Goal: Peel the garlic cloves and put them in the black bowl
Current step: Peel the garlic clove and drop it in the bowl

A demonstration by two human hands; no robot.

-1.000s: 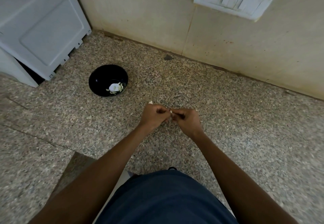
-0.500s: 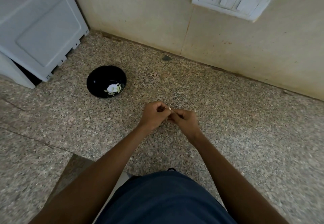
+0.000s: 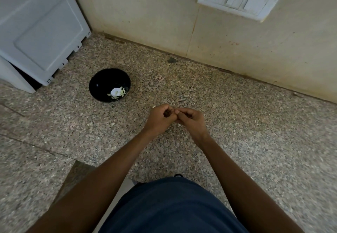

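The speckled grey-and-pink granite countertop [image 3: 237, 123] fills most of the view and lies beneath both sets of fingers. Beyond the fingertips rises the cream tiled wall [image 3: 145, 13], with a white plastic socket-and-switch plate [image 3: 239, 0] set high up and to the right of the fingers. Far to the left of them, against the wall corner, stands a pale grey boxy appliance [image 3: 36, 32]. Nearer than the fingers, at the bottom edge, is the person's dark blue garment [image 3: 169, 207].

The round glossy black bowl [image 3: 109, 85] stands on the counter to the left of the fingers and a little beyond them, well apart from both hands. Inside it lie pale white peeled garlic pieces [image 3: 116, 92], gathered toward the side nearest the fingers.

The left hand [image 3: 160, 118] and the right hand [image 3: 191, 121] meet over the counter, fingers curled inward, tips touching each other. Whatever they pinch between them is hidden by the fingers, so no clove can be made out there. A tiny pale fleck [image 3: 153, 107] shows at the far left edge of the left hand's knuckles; what it is cannot be told.
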